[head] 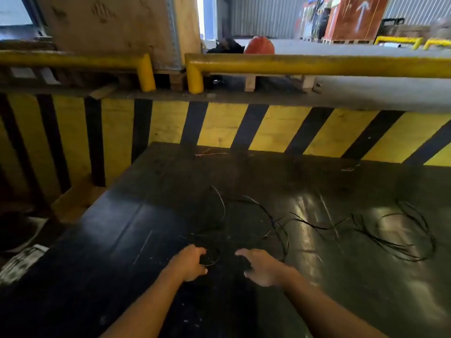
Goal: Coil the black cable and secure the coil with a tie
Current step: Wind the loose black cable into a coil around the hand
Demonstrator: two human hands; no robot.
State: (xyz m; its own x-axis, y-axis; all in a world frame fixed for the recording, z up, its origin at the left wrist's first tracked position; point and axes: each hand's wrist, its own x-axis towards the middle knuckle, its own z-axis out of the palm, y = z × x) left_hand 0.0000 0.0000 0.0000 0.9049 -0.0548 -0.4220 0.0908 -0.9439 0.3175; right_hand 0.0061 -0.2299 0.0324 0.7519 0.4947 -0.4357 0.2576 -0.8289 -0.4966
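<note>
A thin black cable (273, 218) lies in loose loops across the dark shiny table (136, 215). Another tangle of black cable (400, 235) sprawls at the right. My left hand (190, 262) rests low at the centre, its fingers curled around a small loop of the cable. My right hand (263, 267) hovers just to the right of it, fingers spread, and I cannot tell whether it touches the cable. No tie is visible.
A yellow-and-black striped board (219, 125) stands behind the table. Above it run yellow guard rails (317, 65). A wooden crate (117, 28) and an orange round object (259, 45) sit beyond. The table's left edge drops to the floor.
</note>
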